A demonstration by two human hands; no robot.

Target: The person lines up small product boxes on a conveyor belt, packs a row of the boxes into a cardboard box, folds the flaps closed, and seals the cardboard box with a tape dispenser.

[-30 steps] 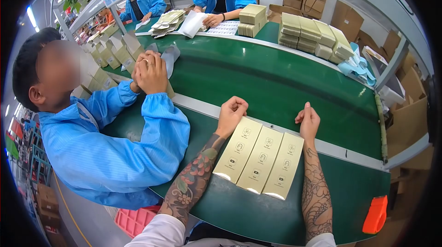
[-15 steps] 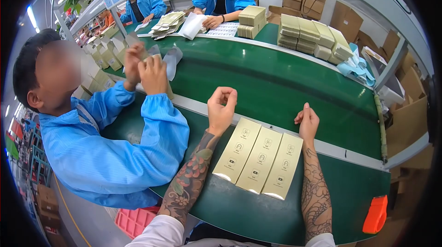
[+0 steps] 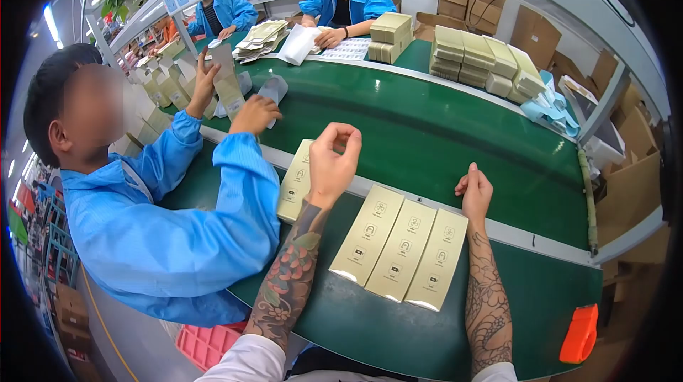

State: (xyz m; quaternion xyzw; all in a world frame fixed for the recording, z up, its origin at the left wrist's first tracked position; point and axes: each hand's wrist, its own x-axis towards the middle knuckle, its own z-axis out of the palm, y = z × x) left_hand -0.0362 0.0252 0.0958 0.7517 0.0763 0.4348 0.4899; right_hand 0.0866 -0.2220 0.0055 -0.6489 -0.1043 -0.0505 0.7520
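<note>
Three pale gold boxes (image 3: pixel 403 248) printed with small icons lie side by side on the green tabletop between my forearms. My left hand (image 3: pixel 336 163) is raised beyond their upper left, its fingers curled in, with nothing visible in them. Just left of that wrist lies another gold box (image 3: pixel 294 184), partly covered by my hand and a co-worker's sleeve. My right hand (image 3: pixel 475 191) is loosely closed by the upper right corner of the row, thumb up, and no object shows in it.
A co-worker in a blue jacket (image 3: pixel 171 218) sits at my left, handling an upright open box (image 3: pixel 228 90). Stacked gold boxes (image 3: pixel 491 58) stand across the green conveyor belt (image 3: pixel 398 119). An orange object (image 3: pixel 580 333) lies at the table's right end. A metal frame (image 3: pixel 612 101) rises at right.
My left hand has moved slightly up and left. The co-worker's hands have spread apart, and the gold box beside my left wrist has come into view. My right hand stays put.
</note>
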